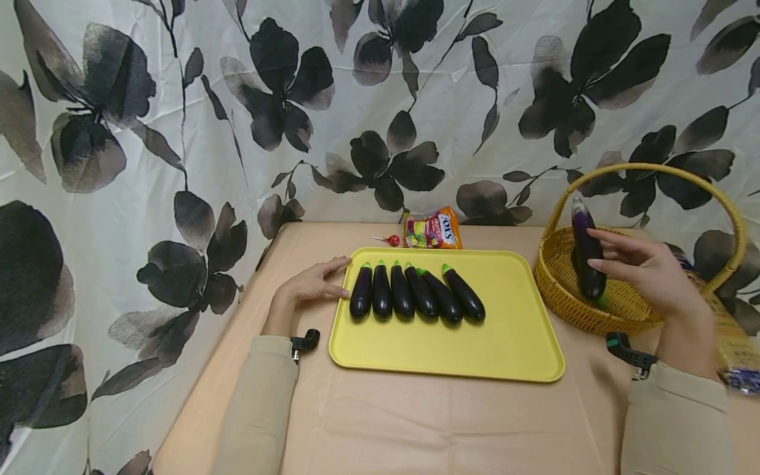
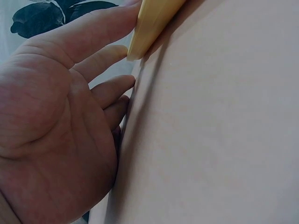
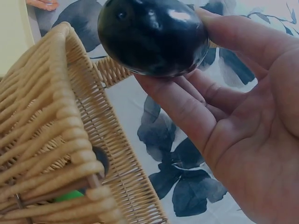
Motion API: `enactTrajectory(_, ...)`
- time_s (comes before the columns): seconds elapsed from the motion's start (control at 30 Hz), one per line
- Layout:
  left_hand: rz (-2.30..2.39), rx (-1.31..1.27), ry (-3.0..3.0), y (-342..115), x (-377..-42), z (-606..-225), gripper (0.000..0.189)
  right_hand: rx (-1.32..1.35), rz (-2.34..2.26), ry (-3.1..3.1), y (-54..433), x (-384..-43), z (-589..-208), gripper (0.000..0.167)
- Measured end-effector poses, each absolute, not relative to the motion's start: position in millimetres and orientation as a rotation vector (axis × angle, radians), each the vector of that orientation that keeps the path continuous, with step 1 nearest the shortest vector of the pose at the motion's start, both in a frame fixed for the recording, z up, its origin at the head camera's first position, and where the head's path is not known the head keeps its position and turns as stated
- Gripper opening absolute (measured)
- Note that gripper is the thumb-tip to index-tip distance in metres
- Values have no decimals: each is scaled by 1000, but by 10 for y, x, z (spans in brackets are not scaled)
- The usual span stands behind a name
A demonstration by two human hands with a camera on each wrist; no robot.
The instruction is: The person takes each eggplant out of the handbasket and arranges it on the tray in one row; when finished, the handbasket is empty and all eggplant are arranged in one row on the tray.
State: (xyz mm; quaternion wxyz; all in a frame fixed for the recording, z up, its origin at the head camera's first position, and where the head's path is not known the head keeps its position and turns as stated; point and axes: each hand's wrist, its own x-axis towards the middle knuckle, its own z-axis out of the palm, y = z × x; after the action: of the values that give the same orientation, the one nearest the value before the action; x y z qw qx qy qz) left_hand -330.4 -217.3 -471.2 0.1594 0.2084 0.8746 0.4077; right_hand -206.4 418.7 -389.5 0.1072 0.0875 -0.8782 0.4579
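Note:
My right hand [image 1: 641, 270] pinches an eggplant [image 1: 586, 251] between thumb and fingers, holding it nearly upright over the wicker basket [image 1: 555, 300]. In the right wrist view the rounded, glossy end of this eggplant [image 3: 152, 37] faces the camera. A dark thing with a green tip [image 3: 70, 195] shows inside the basket, partly hidden by the weave. Several more eggplants [image 1: 402, 293] lie side by side on the yellow tray [image 1: 510, 349], green stem ends away from me. My left hand [image 1: 309, 284] touches the tray's left rim with thumb and index finger, its fingers loosely extended.
The basket's tall arched handle [image 1: 647, 166] rises beside my right hand. Behind the tray lie a colourful candy bag [image 1: 433, 229] and a red lollipop [image 1: 392, 240]. A shiny package [image 1: 739, 356] sits at the far right. A floral curtain [image 1: 380, 99] hangs behind the table.

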Motion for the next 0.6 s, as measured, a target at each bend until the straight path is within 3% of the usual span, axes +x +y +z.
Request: enactTrajectory(0.6, 1155, 588, 2507, -2173, -3302, -4714, 96, 304, 1212, -2671, 3995, -2139, -3874, 54)
